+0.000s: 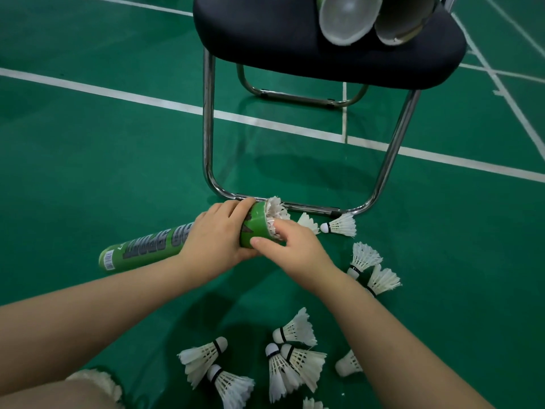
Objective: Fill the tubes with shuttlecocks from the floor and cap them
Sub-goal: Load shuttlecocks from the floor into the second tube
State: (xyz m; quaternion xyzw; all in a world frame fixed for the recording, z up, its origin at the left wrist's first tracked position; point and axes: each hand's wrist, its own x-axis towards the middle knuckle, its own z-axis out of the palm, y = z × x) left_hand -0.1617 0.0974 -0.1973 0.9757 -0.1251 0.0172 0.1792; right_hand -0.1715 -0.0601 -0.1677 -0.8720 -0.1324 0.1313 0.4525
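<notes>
The right hand's (292, 246) fingers curl together over the feather skirt of the top shuttlecock (275, 206), which sticks out of the mouth of the green tube (153, 246). Their tips are buried in the feathers, and the thumb lies along the tube's rim. The left hand (218, 237) wraps round the same tube just behind that mouth, fingers close together over the top and thumb underneath. Both forearms are bare and reach in from the lower edge of the view, the right one crossing above the scattered birds.

The tube lies nearly level just above the court floor (88, 157). Its closed, barcoded end points to the left, and its open end almost meets the front rail of the chair (324, 54).

Eleven loose shuttlecocks (342, 225) lie on the floor:
- Two are beside the chair's front rail, one of them partly behind the right hand.
- Two are just right of the right wrist.
- Seven are in a cluster near the lower edge, one half hidden by the right forearm and one cut off by the frame.

On the chair's black seat rest two spare tubes (404, 22), ends toward the camera. One is closed by a translucent cap (348, 16) and the other is open.

Open green floor with white lines stretches to the left and beyond the chair's chrome legs.
</notes>
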